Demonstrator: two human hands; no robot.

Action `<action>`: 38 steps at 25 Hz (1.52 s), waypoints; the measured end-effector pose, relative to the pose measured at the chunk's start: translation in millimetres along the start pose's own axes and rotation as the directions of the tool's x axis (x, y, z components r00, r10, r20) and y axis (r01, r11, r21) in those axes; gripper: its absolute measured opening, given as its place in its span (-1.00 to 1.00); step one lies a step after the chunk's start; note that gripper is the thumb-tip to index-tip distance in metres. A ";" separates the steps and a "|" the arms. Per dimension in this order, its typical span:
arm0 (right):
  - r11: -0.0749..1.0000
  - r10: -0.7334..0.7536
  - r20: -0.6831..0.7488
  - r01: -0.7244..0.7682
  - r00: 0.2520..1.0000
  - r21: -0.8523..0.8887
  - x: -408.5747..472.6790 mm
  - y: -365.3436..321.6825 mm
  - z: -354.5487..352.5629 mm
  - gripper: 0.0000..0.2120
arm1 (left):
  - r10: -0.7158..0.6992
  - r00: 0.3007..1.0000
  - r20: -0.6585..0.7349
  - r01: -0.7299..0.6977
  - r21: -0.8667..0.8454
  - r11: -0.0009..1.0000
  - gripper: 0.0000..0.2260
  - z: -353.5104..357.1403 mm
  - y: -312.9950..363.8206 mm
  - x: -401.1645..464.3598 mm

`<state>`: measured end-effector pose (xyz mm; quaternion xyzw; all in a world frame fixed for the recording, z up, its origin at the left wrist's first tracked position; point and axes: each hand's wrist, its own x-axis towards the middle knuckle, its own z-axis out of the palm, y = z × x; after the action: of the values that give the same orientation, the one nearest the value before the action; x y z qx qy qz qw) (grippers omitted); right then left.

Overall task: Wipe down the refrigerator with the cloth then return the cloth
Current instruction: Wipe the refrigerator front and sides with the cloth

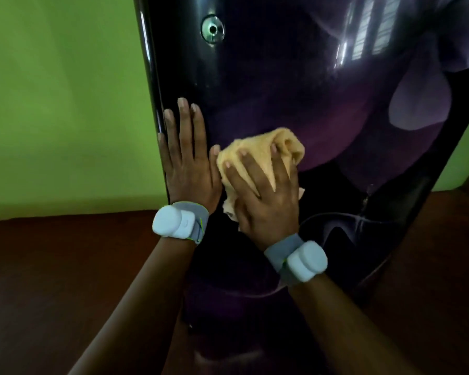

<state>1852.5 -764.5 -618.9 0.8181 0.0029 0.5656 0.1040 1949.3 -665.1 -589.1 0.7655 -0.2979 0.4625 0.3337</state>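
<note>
Nearest to you, each wrist wears a gray band with a white block: one on the left [175, 221], one on the right [303, 262]. Your right hand [266, 196] presses the yellow cloth [257, 150] against the dark purple refrigerator [295, 85] door, fingers spread over the bunched cloth and holding it. Your left hand [187, 161] lies flat and open on the door's left edge, just beside the cloth, its thumb touching it. Higher up the door sits a round silver lock [213, 29]. Nothing blocks the cloth. Behind are a dark brown floor [52, 266] and a green wall [60, 90].
</note>
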 end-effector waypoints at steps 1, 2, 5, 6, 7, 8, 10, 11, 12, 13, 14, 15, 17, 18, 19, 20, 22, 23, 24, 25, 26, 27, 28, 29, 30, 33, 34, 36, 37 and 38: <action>0.999 -0.049 0.023 0.049 0.999 -0.004 -10.1 3.8 1.0 -0.62 | 0.023 1.000 0.007 -0.023 0.010 1.000 -0.52 3.3 -3.3 -11.1; 0.999 -0.035 0.020 0.035 0.999 -0.022 -14.9 10.5 1.3 -0.61 | 0.043 0.999 0.015 -0.044 0.017 0.999 -0.52 6.8 -4.8 -20.3; 0.985 0.171 -0.049 -0.171 0.984 0.016 -23.7 7.0 5.9 -0.55 | 0.030 0.999 0.030 -0.030 0.012 0.999 -0.50 16.6 -3.8 -37.7; 0.991 0.130 -0.020 -0.129 0.991 0.029 -32.6 0.3 8.4 -0.55 | 0.023 0.999 0.035 -0.024 0.015 1.000 -0.49 17.9 -3.1 -41.8; 0.999 0.017 0.024 -0.018 1.000 0.029 -46.1 -0.8 9.0 -0.55 | 0.035 0.999 0.038 -0.036 0.023 0.999 -0.48 18.5 -4.7 -46.3; 0.994 -0.110 0.073 0.109 0.991 0.020 -63.3 8.3 7.9 -0.54 | 0.061 0.997 0.050 -0.062 0.029 0.998 -0.48 18.1 -8.2 -51.6; 0.974 -0.226 0.145 0.227 0.963 0.010 -81.7 48.2 -3.9 -0.54 | 0.114 0.991 0.073 -0.117 0.033 0.993 -0.48 19.3 -18.2 -64.0; 0.991 -0.133 0.132 0.131 0.982 0.025 -80.1 59.7 -9.5 -0.56 | 0.123 0.989 0.077 -0.125 0.030 0.992 -0.48 19.8 -21.0 -69.1; 0.999 0.037 0.071 -0.039 0.997 0.031 -72.8 62.5 -8.6 -0.58 | 0.121 0.990 0.073 -0.123 0.027 0.992 -0.49 22.8 -21.9 -71.5; 0.970 0.237 -0.006 -0.236 0.972 0.057 -61.6 52.7 -5.4 -0.59 | 0.115 0.991 0.066 -0.116 0.024 0.993 -0.49 25.1 -21.2 -72.0; 0.935 0.347 -0.042 -0.343 0.937 0.088 -51.5 33.7 -1.7 -0.59 | 0.111 0.992 0.062 -0.113 0.020 0.993 -0.49 24.8 -19.4 -71.4; 0.944 0.319 -0.039 -0.314 0.947 0.097 -48.3 11.8 4.8 -0.60 | 0.118 0.991 0.059 -0.120 0.016 0.993 -0.49 25.3 -20.5 -70.8; 0.996 0.049 0.036 -0.052 0.998 0.067 -74.8 -11.2 16.8 -0.62 | 0.149 0.986 0.079 -0.152 0.026 0.988 -0.51 21.9 -29.4 -70.2; 0.999 -0.011 0.105 0.006 0.994 0.051 -92.1 -4.2 18.4 -0.63 | 0.164 0.982 0.098 -0.168 0.034 0.985 -0.52 18.2 -36.2 -69.8; 0.998 0.036 0.139 -0.043 0.990 0.042 -103.7 4.2 16.4 -0.62 | 0.173 0.978 0.118 -0.178 0.036 0.983 -0.53 14.4 -43.5 -69.6; 0.985 0.163 0.137 -0.170 0.977 0.040 -107.2 7.9 13.4 -0.60 | 0.177 0.975 0.133 -0.182 0.030 0.983 -0.53 11.2 -48.8 -70.0; 0.902 0.427 0.027 -0.428 0.904 0.058 -97.8 -6.1 17.4 -0.59 | 0.181 0.974 0.134 -0.185 0.012 0.983 -0.54 10.5 -58.3 -72.2; 0.891 0.450 -0.029 -0.447 0.893 0.072 -88.5 -22.6 22.1 -0.60 | 0.188 0.975 0.118 -0.189 -0.003 0.982 -0.54 13.9 -61.3 -74.3; 0.910 0.411 -0.047 -0.406 0.910 0.085 -83.8 -41.5 29.8 -0.60 | 0.197 0.975 0.102 -0.196 -0.018 0.980 -0.54 18.7 -65.1 -77.5; 0.946 0.318 -0.029 -0.315 0.948 0.079 -87.6 -56.9 34.5 -0.61 | 0.208 0.974 0.087 -0.206 -0.035 0.978 -0.53 20.1 -64.9 -77.2; 0.975 0.212 0.001 -0.212 0.977 0.070 -99.5 -66.2 40.7 -0.61 | 0.221 0.973 0.074 -0.218 -0.046 0.975 -0.53 21.8 -65.7 -77.9; 0.987 0.147 0.037 -0.149 0.988 0.063 -116.0 -65.4 44.5 -0.61 | 0.226 0.972 0.066 -0.222 -0.059 0.973 -0.53 23.9 -67.1 -80.2; 0.989 0.129 0.053 -0.133 0.990 0.062 -130.6 -60.6 46.6 -0.58 | 0.227 0.972 0.061 -0.222 -0.079 0.972 -0.53 25.7 -69.0 -83.4; 0.977 0.194 0.040 -0.196 0.980 0.077 -135.8 -54.8 45.2 -0.53 | 0.228 0.972 0.057 -0.221 -0.098 0.970 -0.53 27.0 -71.4 -86.8; 0.939 0.318 0.023 -0.318 0.948 0.133 -128.6 -52.1 42.7 -0.49 | 0.232 0.972 0.045 -0.226 -0.108 0.968 -0.53 27.8 -72.9 -88.8; 0.880 0.457 -0.092 -0.434 0.885 0.193 -77.1 -62.6 41.8 -0.54 | 0.242 0.969 0.042 -0.235 -0.130 0.963 -0.51 31.2 -76.8 -92.0; 0.919 0.374 -0.102 -0.353 0.922 0.176 -70.7 -69.7 42.8 -0.58 | 0.245 0.969 0.035 -0.240 -0.116 0.964 -0.48 31.7 -78.2 -93.0; 0.976 0.187 -0.066 -0.177 0.980 0.125 -91.1 -73.7 45.7 -0.64 | 0.235 0.972 0.028 -0.231 -0.098 0.968 -0.44 31.8 -76.7 -95.9; 0.983 0.142 -0.043 -0.136 0.989 0.120 -104.1 -64.1 43.2 -0.62 | 0.212 0.977 0.025 -0.209 -0.095 0.973 -0.47 31.4 -71.5 -96.3; 0.977 0.159 -0.025 -0.154 0.987 0.151 -109.8 -48.2 38.1 -0.58 | 0.176 0.984 0.021 -0.174 -0.089 0.981 -0.49 30.8 -65.4 -97.6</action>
<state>1853.7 -737.1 -741.7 0.8105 -0.0175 0.5854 -0.0020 1976.5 -635.7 -703.8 0.7276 -0.3887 0.4657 0.3204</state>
